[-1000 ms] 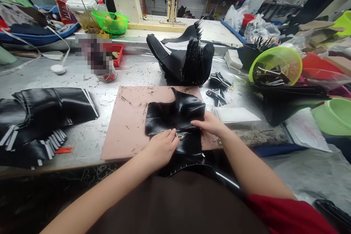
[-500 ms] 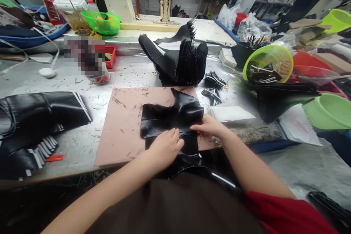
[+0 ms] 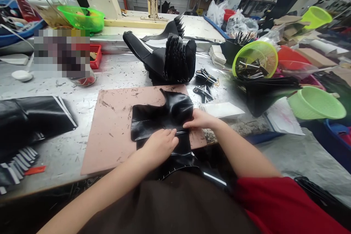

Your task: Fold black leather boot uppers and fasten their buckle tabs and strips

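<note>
A folded black leather piece (image 3: 161, 117) lies on a pinkish-brown cutting board (image 3: 115, 124) at the table's near edge. My left hand (image 3: 159, 146) rests on its lower part, fingers together and pressing down on the leather. At the fold's right edge my right hand (image 3: 200, 120) pinches the leather with curled fingers. The lower end of the piece hangs over the table edge toward my lap.
A stack of black leather pieces (image 3: 170, 60) stands behind the board. More black pieces (image 3: 33, 117) lie at the left. Black clips (image 3: 204, 80), a white card (image 3: 222, 109), green baskets (image 3: 256, 58) and a green bowl (image 3: 82, 18) crowd the table.
The view has shifted, so everything sits further left in frame. My left hand slid over the small metal eyelet that showed earlier. Both hands stay on the leather.
</note>
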Available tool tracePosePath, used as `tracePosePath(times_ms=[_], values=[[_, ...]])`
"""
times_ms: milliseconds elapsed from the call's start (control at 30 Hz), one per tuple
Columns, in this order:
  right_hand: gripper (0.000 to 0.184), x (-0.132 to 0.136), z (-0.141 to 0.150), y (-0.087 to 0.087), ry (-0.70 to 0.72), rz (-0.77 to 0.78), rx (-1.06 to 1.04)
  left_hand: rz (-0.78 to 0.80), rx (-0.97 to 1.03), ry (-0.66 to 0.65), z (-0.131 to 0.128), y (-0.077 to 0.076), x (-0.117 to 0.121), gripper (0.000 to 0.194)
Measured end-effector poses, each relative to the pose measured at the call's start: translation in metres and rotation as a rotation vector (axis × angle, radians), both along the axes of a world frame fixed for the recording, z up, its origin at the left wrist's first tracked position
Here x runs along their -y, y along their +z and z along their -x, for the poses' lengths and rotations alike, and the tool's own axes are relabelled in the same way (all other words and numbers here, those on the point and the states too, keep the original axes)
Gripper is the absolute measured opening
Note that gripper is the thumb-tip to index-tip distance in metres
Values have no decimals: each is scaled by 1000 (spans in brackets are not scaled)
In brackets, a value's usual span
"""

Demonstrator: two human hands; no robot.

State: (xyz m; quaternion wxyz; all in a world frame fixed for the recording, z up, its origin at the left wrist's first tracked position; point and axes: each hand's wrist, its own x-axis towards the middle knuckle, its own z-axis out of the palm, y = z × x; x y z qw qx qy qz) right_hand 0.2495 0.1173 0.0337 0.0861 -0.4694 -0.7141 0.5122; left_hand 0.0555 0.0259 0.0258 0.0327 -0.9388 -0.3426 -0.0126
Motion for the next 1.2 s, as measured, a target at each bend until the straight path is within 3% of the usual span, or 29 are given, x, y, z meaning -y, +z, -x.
tracePosePath(times_ms=[133,267,333,400,467,500,567,633,767,833,900,967,1067,1133,1200], values=[[23,-1,3,0,87,-222,211,25,-27,-19,0,3,-4,12],[23,-1,3,0,137,-345,458,75,-67,1,-6,11,-7,15],[29,3,-1,-2,101,-412,531,95,-85,9,-11,16,-8,15],[32,13,-6,-6,-47,-560,572,106,-101,16,-14,18,-9,17],[26,28,-9,-12,-180,-809,492,105,-108,21,-17,19,-10,19],[20,38,-9,-15,-172,-942,402,100,-106,24,-17,18,-10,20],[18,57,-7,-23,-33,-1135,211,89,-83,26,-17,16,-9,20],[27,72,-3,-29,101,-1210,127,77,-39,23,-14,11,-7,20],[34,83,5,-31,104,-1185,218,21,214,107,0,8,-10,21],[36,78,4,-26,132,-1069,218,-141,429,310,10,12,-18,19],[35,67,-7,-19,150,-885,162,-263,525,542,19,18,-29,24],[34,53,-26,-11,81,-737,116,-178,433,633,27,29,-39,32],[36,25,-65,-8,-187,-754,250,-5,271,566,38,56,-46,17],[37,5,-88,-13,-225,-727,469,-98,263,570,45,86,-46,15],[38,-11,-104,-19,-180,-695,628,-339,282,578,49,123,-39,18]])
